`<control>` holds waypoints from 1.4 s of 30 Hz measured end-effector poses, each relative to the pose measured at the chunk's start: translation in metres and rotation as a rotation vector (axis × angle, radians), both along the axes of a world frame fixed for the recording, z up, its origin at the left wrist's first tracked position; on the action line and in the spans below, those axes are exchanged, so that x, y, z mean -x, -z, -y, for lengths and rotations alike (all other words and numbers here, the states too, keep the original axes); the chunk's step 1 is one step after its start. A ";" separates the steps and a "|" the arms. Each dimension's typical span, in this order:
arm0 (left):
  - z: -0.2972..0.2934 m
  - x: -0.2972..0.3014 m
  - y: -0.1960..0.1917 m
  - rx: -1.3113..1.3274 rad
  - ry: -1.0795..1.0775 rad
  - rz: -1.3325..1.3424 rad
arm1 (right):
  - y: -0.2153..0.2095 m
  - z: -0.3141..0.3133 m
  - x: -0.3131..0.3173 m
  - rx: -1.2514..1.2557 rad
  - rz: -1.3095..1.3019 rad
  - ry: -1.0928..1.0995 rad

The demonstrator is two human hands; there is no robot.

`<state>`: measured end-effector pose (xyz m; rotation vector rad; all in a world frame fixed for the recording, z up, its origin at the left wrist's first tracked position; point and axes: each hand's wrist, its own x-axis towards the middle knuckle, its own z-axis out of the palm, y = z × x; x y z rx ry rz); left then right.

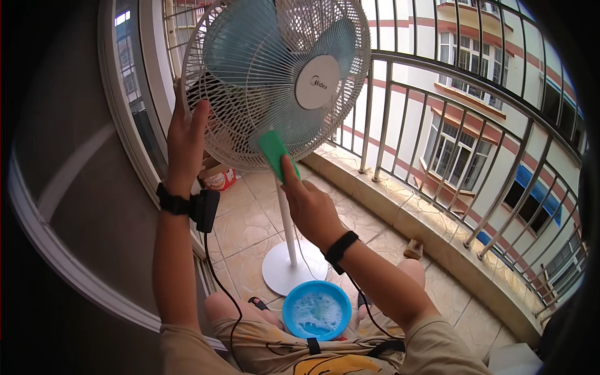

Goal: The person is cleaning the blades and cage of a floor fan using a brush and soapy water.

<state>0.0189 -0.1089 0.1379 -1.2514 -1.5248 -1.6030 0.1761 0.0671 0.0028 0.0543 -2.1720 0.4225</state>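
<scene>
The pedestal fan (317, 82) stands in front of the person, its caged head between and above the two hands. The left hand (187, 131) grips the left rim of the guard, thumb in front, the other fingers largely hidden. The right hand (307, 203) clasps a flat green tool (274, 152), its far end over the lower front of the guard; whether it touches the wires I cannot tell. Below, the white pole (287, 219) drops to a round white base (281, 269). Just nearer the person, between the feet, sits a blue basin (288, 312) of sudsy water (317, 311). Tiled floor (234, 215) surrounds these, with a metal railing (400, 59) to the right.
</scene>
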 end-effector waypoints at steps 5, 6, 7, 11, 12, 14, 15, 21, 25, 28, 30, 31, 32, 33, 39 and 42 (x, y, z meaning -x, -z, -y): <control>-0.005 -0.009 0.000 0.039 -0.061 -0.008 | -0.071 -0.009 -0.020 0.047 -0.416 -0.150; -0.008 -0.012 0.001 0.034 -0.067 -0.032 | -0.099 -0.012 -0.024 0.073 -0.431 -0.128; -0.004 -0.015 0.000 0.037 -0.075 -0.029 | -0.129 -0.012 -0.026 0.052 -0.473 -0.094; -0.005 -0.014 0.001 0.034 -0.075 -0.044 | -0.155 -0.024 -0.001 0.004 -0.426 -0.017; -0.003 -0.012 0.003 0.013 -0.082 -0.060 | -0.135 -0.020 0.008 0.037 -0.457 -0.060; 0.001 -0.012 0.005 -0.001 -0.054 -0.071 | -0.079 -0.013 0.008 0.134 -0.320 -0.013; -0.004 -0.015 0.003 -0.026 -0.022 -0.093 | -0.042 -0.021 0.006 0.084 -0.244 -0.008; -0.017 -0.020 0.004 0.015 -0.132 -0.064 | -0.010 -0.028 -0.024 0.034 -0.210 -0.063; -0.016 -0.022 0.006 0.015 -0.164 -0.087 | -0.122 -0.028 -0.031 0.072 -0.444 -0.027; -0.022 -0.019 0.005 -0.013 -0.072 -0.124 | -0.143 -0.035 -0.017 0.022 -0.455 0.032; -0.018 -0.017 0.005 -0.036 -0.079 -0.176 | -0.131 -0.034 -0.007 0.014 -0.456 0.019; -0.015 -0.017 0.005 -0.036 -0.083 -0.176 | -0.108 -0.033 -0.006 0.072 -0.373 0.043; -0.011 -0.019 0.006 -0.008 -0.066 -0.099 | -0.081 -0.033 -0.007 0.129 -0.288 0.068; -0.013 -0.020 0.005 0.016 -0.037 -0.025 | -0.047 -0.038 -0.014 0.024 -0.170 0.067; -0.017 -0.018 0.004 -0.018 -0.098 -0.121 | -0.032 -0.028 -0.028 0.016 -0.332 -0.099; -0.012 -0.021 0.006 -0.011 -0.084 -0.097 | -0.112 -0.025 -0.025 0.041 -0.464 -0.105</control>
